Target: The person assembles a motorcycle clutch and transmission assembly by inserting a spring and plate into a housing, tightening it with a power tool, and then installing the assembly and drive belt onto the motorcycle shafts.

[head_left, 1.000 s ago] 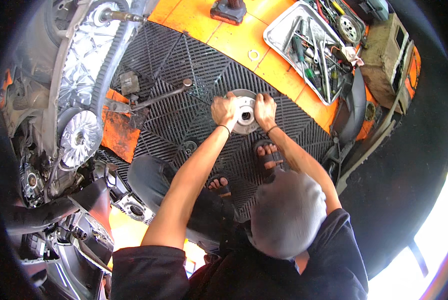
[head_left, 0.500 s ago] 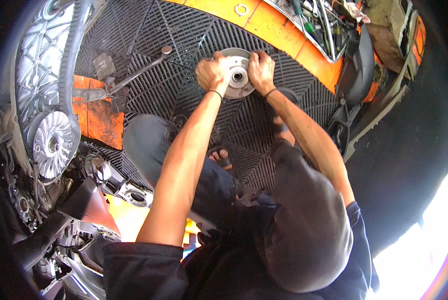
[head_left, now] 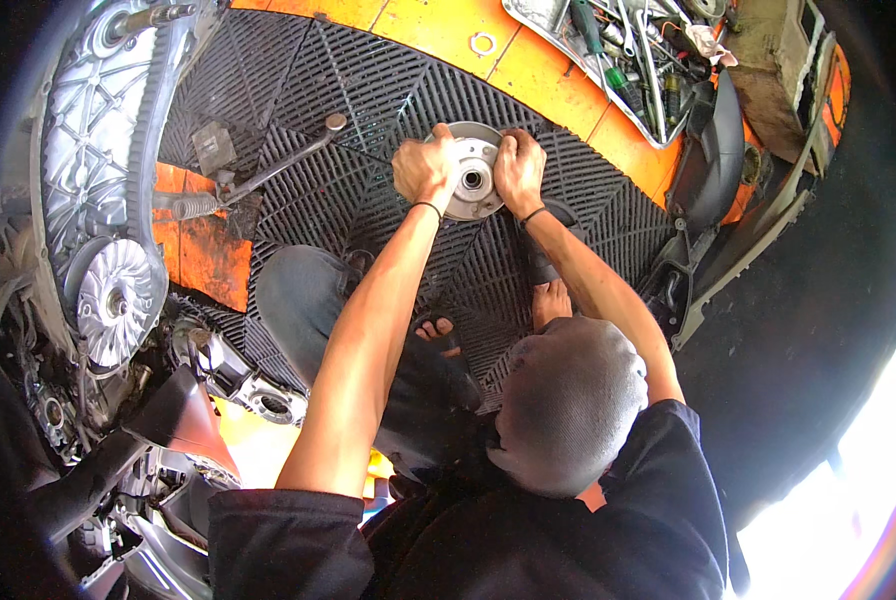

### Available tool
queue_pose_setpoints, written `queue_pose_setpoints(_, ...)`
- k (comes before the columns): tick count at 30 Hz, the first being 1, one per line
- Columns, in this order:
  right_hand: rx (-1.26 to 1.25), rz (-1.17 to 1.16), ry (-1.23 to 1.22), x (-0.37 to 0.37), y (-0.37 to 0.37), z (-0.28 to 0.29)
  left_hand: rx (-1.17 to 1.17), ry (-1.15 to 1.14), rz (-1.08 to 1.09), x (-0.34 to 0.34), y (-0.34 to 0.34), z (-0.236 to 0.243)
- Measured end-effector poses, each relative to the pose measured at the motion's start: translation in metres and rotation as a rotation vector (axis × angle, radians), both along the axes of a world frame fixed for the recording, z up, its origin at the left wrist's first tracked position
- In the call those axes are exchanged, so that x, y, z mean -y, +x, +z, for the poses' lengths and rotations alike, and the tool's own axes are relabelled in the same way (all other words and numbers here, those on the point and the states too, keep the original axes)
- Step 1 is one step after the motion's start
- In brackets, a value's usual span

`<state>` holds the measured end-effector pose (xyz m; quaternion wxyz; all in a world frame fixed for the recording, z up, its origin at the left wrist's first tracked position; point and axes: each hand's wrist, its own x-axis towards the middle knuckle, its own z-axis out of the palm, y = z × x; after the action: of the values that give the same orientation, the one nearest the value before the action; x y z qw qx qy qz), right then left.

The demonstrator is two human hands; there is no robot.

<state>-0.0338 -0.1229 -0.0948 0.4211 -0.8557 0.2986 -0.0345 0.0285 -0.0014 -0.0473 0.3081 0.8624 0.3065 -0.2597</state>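
Note:
My left hand [head_left: 426,168] is closed around the left edge of a round metal clutch assembly [head_left: 479,158]. Its hollow hub faces up, with several small holes in the plate around it. On the opposite edge, my right hand [head_left: 520,172] grips with the fingers curled over the rim. Both arms reach forward, holding the clutch over the black ribbed mat [head_left: 368,70]; whether it touches the mat is hidden. The undersides of the fingers cannot be seen.
On my left stands an opened engine case [head_left: 93,135] with a finned disc [head_left: 120,300]. A metal lever [head_left: 286,163] juts over the mat. Far right, a tool tray [head_left: 656,139] holds a green screwdriver [head_left: 587,28] near black panels [head_left: 708,165]. A ring [head_left: 483,43] lies on orange flooring.
The scene has shifted slightly downward in the view, bringing a bare shaft into sight at the upper left. Both hands keep their hold on the clutch assembly.

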Motion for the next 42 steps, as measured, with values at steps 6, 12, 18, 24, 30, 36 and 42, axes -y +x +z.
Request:
queue_pose_setpoints(6, -0.020, -0.035, 0.044, -0.004, 0.002, 0.003, 0.007, -0.007, -0.021, -0.003, 0.000, -0.007)
queue_pose_setpoints(12, -0.006, -0.039, 0.062, -0.006, 0.000, 0.002, 0.017, -0.021, -0.009, -0.004, -0.001, -0.015)
queue_pose_setpoints(18, 0.072, -0.015, 0.019, -0.006, -0.008, -0.006, 0.104, -0.020, -0.088, -0.004, 0.001, -0.027)
queue_pose_setpoints(24, 0.061, -0.037, 0.053, -0.006, -0.005, -0.003, 0.166, -0.115, -0.068, -0.003, 0.000, -0.019)
queue_pose_setpoints(30, 0.077, 0.030, -0.013, -0.001, 0.003, -0.006, 0.231, -0.014, -0.071, -0.001, -0.003, -0.030)
queue_pose_setpoints(36, -0.025, 0.061, -0.025, -0.004, 0.001, -0.005, 0.238, -0.016, -0.048, -0.004, -0.007, -0.030)
queue_pose_setpoints(42, -0.052, 0.122, -0.173, -0.001, 0.002, -0.007, 0.190, -0.035, 0.000, -0.002, -0.001, -0.019)
